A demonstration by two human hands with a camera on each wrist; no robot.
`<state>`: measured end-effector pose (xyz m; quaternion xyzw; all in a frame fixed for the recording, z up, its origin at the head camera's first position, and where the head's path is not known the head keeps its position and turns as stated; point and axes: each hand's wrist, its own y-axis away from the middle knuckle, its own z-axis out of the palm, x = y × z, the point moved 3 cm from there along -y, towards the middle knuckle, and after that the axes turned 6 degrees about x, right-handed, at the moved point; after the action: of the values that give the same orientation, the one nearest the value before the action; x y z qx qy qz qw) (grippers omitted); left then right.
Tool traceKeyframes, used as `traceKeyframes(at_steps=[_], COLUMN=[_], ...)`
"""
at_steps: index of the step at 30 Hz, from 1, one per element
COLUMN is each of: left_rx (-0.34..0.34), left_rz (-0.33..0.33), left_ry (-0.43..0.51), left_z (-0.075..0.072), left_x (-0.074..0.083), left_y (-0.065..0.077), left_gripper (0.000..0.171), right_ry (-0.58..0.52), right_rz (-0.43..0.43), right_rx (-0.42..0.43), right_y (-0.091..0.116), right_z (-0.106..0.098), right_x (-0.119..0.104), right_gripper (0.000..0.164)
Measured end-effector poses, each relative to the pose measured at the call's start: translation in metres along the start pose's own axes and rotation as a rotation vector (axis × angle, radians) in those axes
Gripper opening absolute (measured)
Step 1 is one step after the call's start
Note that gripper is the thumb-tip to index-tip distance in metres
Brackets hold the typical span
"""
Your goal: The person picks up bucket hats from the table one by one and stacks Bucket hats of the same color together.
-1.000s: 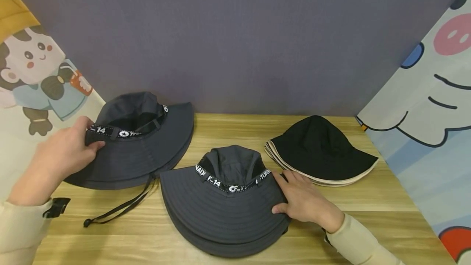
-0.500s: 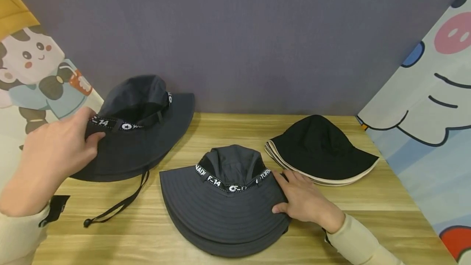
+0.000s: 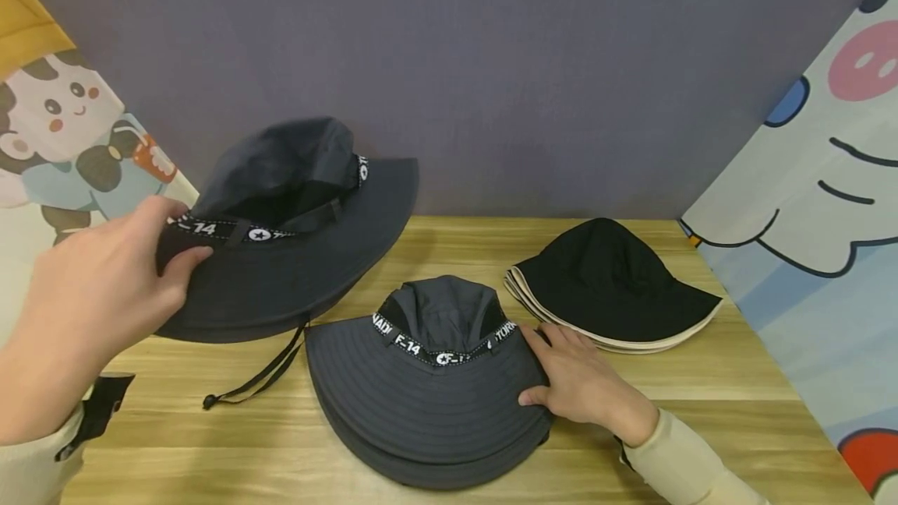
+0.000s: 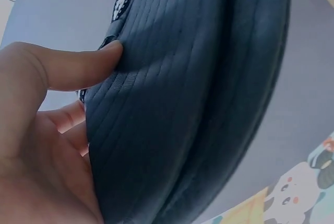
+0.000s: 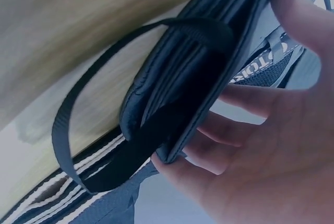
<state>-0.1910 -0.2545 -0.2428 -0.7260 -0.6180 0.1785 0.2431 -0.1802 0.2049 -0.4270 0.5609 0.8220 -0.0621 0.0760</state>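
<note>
My left hand point(image 3: 105, 279) grips a dark grey wide-brimmed bucket hat point(image 3: 281, 271) at the left, its thumb on top of the brim near the lettered band. The hat is tilted, and a second brim layer shows along its edge in the left wrist view. Its chin cord point(image 3: 259, 380) hangs below. My right hand point(image 3: 578, 376) rests on the right side of a similar grey hat point(image 3: 435, 404) at the front middle, fingers and thumb spread over the brim. In the right wrist view, layered brims and a looped strap point(image 5: 68, 114) show under that hand; its fingertips are partly hidden.
A stack of black bucket hats point(image 3: 610, 287) with cream edging lies on the wooden table point(image 3: 701, 380) at the right. A grey wall point(image 3: 519, 84) stands behind. Cartoon-printed panels flank both sides, the left one point(image 3: 70, 131) close beside my left hand.
My left hand has raised the left hat and shifted it rightward, and its cord has moved right with it. My right hand, the middle hat and the black hats stay put.
</note>
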Motion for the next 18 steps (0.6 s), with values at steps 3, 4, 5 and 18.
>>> traceKeyframes(at_steps=[3,4,5,18], left_rx=[0.073,0.099,0.120,0.165], left_rz=[0.036,0.049,0.061,0.119], left_ry=[0.024,0.030,0.035,0.117], left_z=[-0.006,-0.008,-0.009,-0.013], left_x=[0.007,0.009,0.012,0.032], left_y=[0.000,0.000,0.000,-0.001], left_gripper=[0.047,0.048,0.048,0.052], right_ry=[-0.006,-0.010,-0.015,-0.045], right_rz=[-0.003,-0.005,-0.007,-0.039], right_rx=[0.006,0.005,0.005,0.000], right_y=[0.001,0.000,0.000,-0.006], right_z=[-0.001,-0.001,-0.002,-0.024], right_x=[0.000,0.000,0.000,-0.005], right_gripper=[0.098,0.098,0.097,0.084])
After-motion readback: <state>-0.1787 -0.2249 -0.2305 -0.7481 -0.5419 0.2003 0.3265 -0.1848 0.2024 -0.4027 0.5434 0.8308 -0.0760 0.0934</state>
